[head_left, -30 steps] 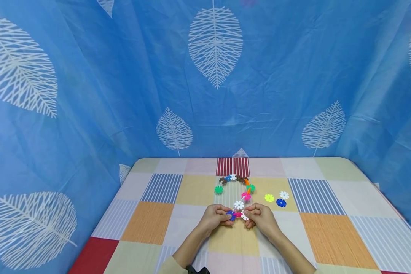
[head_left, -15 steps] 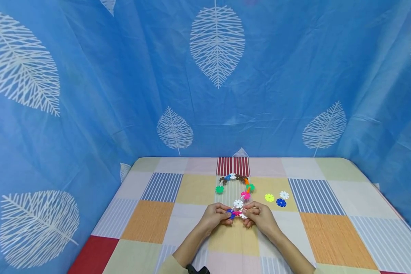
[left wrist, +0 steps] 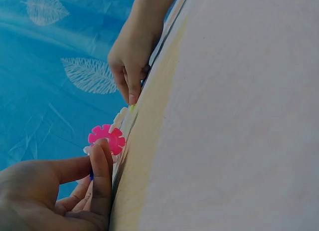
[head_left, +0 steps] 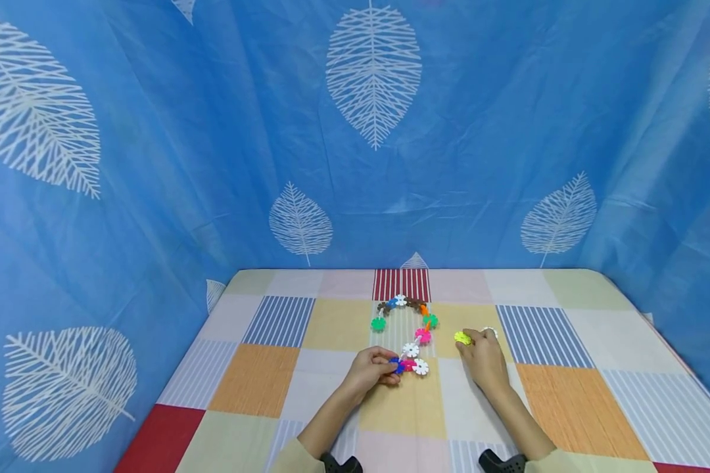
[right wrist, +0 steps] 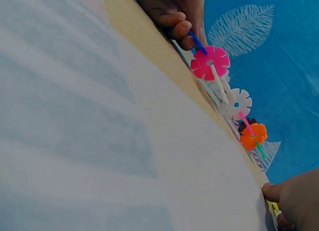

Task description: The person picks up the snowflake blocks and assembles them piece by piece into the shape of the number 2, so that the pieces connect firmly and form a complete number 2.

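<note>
A chain of notched snowflake building discs curves over the table in several colours, its upper end a green disc. My left hand pinches the blue disc at the chain's near end, between thumb and fingers. Joined to it are a pink disc and a white disc. Off to the right of the chain, my right hand pinches a loose yellow disc close to the tabletop. Only a sliver of that yellow disc shows in the right wrist view.
A loose white disc peeks out behind my right fingers. The table has a patchwork cloth. Blue curtains with white leaves hang behind and at both sides.
My right hand has let go of the white disc on the chain and moved right to the yellow disc. It now covers the loose blue disc. My left hand keeps its hold.
</note>
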Available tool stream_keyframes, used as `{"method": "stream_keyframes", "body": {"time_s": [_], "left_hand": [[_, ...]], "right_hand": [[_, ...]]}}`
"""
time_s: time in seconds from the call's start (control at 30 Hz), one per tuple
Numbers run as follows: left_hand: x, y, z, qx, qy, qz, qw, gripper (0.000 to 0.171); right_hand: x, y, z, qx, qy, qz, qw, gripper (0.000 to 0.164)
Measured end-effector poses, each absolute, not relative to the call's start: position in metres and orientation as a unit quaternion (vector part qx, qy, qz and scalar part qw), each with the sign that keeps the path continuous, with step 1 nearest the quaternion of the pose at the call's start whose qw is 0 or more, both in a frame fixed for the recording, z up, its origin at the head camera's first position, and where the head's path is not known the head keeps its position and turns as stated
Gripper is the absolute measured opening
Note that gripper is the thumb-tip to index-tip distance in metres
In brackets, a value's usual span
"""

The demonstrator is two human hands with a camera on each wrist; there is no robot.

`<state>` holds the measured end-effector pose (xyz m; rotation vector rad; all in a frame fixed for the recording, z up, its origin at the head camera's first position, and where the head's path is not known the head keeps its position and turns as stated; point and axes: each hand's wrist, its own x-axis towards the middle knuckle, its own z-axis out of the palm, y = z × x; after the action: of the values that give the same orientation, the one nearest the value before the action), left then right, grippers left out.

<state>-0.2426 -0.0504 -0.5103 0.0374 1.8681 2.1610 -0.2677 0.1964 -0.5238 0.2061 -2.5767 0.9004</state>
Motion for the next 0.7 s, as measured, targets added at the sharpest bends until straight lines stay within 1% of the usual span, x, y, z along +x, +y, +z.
{"method": "stream_keyframes", "body": {"time_s": [0.07, 0.13, 0.2, 0.3, 0.37, 0.4, 0.57, 0.7], "left_hand": [[-0.243, -0.05, -0.51, 0.013, 0.647, 0.749, 0.144, 0.018], [-0.243, -0.051, -0.51, 0.012, 0.642, 0.752, 0.146, 0.019], [-0.244, -0.052, -0.51, 0.01, 0.634, 0.759, 0.146, 0.02], [-0.246, -0.053, -0.511, 0.004, 0.616, 0.773, 0.148, 0.022], [-0.247, -0.054, -0.512, -0.001, 0.606, 0.781, 0.151, 0.023], [-0.248, -0.054, -0.513, -0.003, 0.601, 0.785, 0.153, 0.023], [-0.249, -0.056, -0.514, -0.018, 0.587, 0.794, 0.157, 0.025], [-0.248, -0.057, -0.513, -0.021, 0.582, 0.797, 0.157, 0.026]], "right_hand": [[-0.268, 0.195, -0.523, 0.063, -0.915, 0.346, 0.2, 0.035], [-0.267, 0.192, -0.521, 0.054, -0.905, 0.376, 0.191, 0.03], [-0.267, 0.188, -0.519, 0.054, -0.879, 0.449, 0.15, 0.024], [-0.266, 0.183, -0.517, 0.068, -0.812, 0.576, 0.071, 0.018], [-0.265, 0.181, -0.517, 0.084, -0.761, 0.643, 0.023, 0.02], [-0.264, 0.18, -0.517, 0.095, -0.742, 0.664, 0.009, 0.022], [-0.261, 0.178, -0.519, 0.157, -0.711, 0.685, -0.017, 0.023], [-0.26, 0.178, -0.521, 0.175, -0.703, 0.688, -0.038, 0.021]]}}
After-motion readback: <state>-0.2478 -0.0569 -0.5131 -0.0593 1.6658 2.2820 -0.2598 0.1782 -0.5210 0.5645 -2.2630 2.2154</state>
